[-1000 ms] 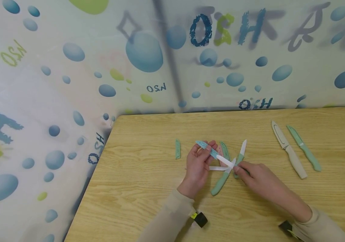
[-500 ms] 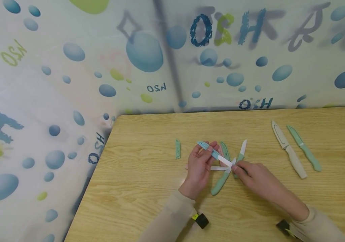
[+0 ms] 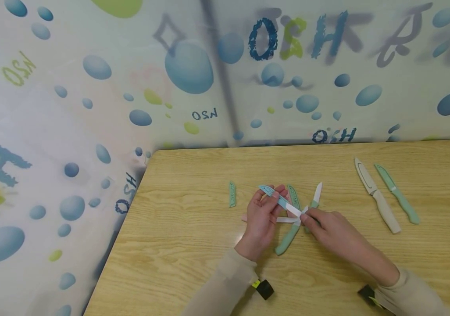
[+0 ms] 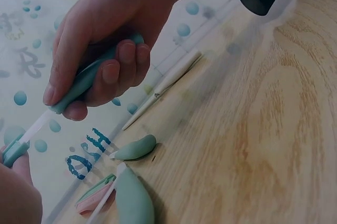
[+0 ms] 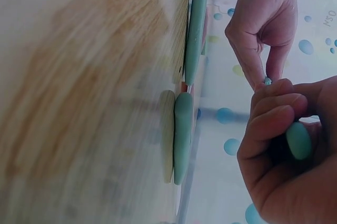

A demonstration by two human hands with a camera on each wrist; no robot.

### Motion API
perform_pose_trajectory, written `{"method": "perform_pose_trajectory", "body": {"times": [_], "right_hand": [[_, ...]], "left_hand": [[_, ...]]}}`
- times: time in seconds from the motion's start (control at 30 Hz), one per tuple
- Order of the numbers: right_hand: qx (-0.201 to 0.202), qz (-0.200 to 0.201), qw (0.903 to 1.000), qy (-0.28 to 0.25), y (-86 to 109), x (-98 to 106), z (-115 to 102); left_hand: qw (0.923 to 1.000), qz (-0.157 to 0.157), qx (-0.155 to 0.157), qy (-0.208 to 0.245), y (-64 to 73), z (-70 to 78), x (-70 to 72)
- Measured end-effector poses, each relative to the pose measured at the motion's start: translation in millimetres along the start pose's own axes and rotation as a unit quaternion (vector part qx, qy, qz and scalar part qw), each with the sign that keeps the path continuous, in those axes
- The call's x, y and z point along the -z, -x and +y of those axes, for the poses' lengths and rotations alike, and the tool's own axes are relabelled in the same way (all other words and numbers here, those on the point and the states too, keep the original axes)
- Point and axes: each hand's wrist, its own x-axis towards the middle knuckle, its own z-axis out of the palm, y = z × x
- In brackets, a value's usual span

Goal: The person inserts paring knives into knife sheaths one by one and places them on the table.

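My right hand (image 3: 332, 228) is curled firmly round the blue-green handle (image 4: 81, 84) of a paring knife (image 3: 293, 210), fingertips near the blade end. My left hand (image 3: 261, 221) pinches the light-blue patterned sheath (image 3: 266, 190). The white blade sits partly inside it, both held up over the middle of the desk (image 3: 169, 228).

I judge the step in hand to be a straight slide between blade and sheath, so I should keep the two in one line; a twist could jam or chip the thin blade. I'd keep my left fingertips off the sheath's mouth and use light, even force.

Below lie bare edges to keep my wrists off: one green-handled knife (image 3: 287, 240), a second green-handled knife (image 3: 318, 193) pointing toward the far edge, and a third knife (image 3: 286, 220) partly behind my left hand.

Past my left fingertips are a green sheath (image 3: 294, 196) and a pink sheath (image 4: 93, 202); a lone green sheath (image 3: 232, 194) lies toward the far left corner. A beige sheathed knife (image 3: 386, 214) and a green sheathed knife (image 3: 404, 205) lie toward the far right corner.
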Motion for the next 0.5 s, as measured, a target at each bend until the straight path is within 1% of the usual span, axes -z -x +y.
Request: {"method": "perform_pose_trajectory", "body": {"times": [0.27, 0.5], "right_hand": [[0.019, 0.008, 0.9998, 0.004, -3.3, -1.3, -0.8], [0.017, 0.006, 0.9998, 0.003, -5.5, -1.5, -3.2]], "left_hand": [[1.0, -0.006, -0.007, -0.002, 1.0, -1.5, -0.4], [0.9999, -0.012, -0.009, -0.003, 0.7, -3.1, 0.0]]}}
